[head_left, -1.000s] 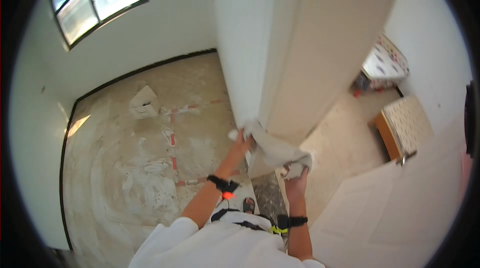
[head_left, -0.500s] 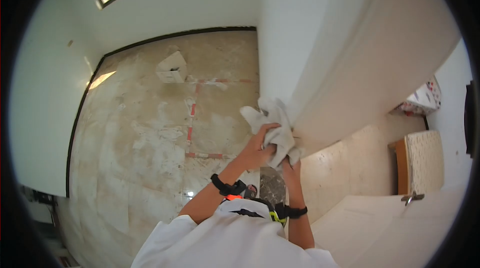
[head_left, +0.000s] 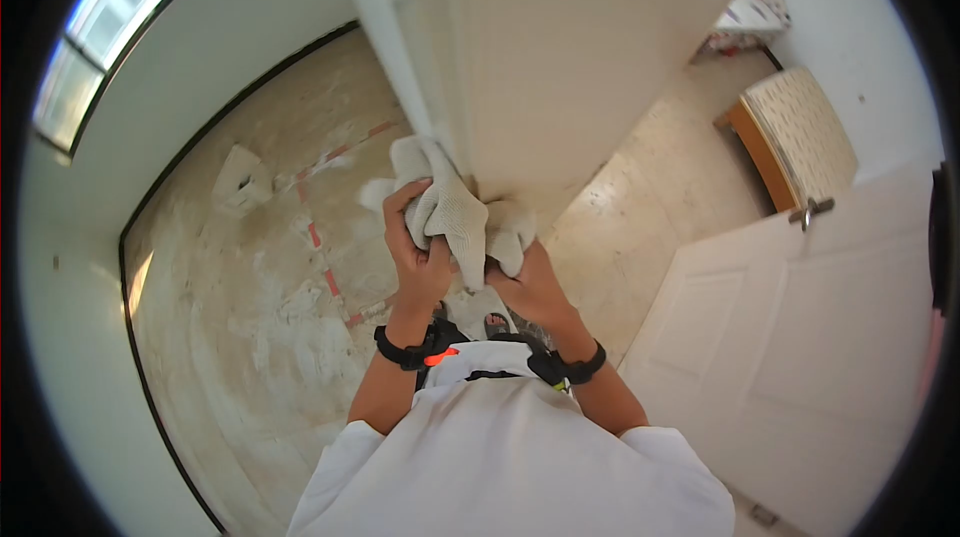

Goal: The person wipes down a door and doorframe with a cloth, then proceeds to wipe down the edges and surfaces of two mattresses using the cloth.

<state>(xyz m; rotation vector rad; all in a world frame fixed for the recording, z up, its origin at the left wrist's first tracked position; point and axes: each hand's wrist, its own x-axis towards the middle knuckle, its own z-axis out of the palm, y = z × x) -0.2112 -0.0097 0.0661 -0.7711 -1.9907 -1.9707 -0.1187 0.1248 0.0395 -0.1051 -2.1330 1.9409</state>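
From where I stood, I could see both hands closed on a bunch of pale knitted fabric (head_left: 455,217), held out in front of the body. The left hand (head_left: 420,262) gripped the larger, left part, its fingers curled over the outer side and its thumb pressed against the near face. The right hand (head_left: 535,287) clasped the smaller, lower fold on the right, just beside the left one. A pointed end of the fabric hung down between the two hands. I could not tell whether it was one piece or more, nor whether it touched the wall end (head_left: 590,67) rising just beyond the grip.

Below each hand sat a dark wristband, and under the grip showed sandalled feet (head_left: 496,323) and the white shirt (head_left: 510,457). Left of the grip, a stained floor (head_left: 230,337) bore red-and-white tape (head_left: 331,282), with a white box (head_left: 242,182) farther off and a window (head_left: 105,32) above it. Right of the grip stood a white door (head_left: 760,337), and beyond its handle (head_left: 811,214) a patterned mattress (head_left: 800,132).
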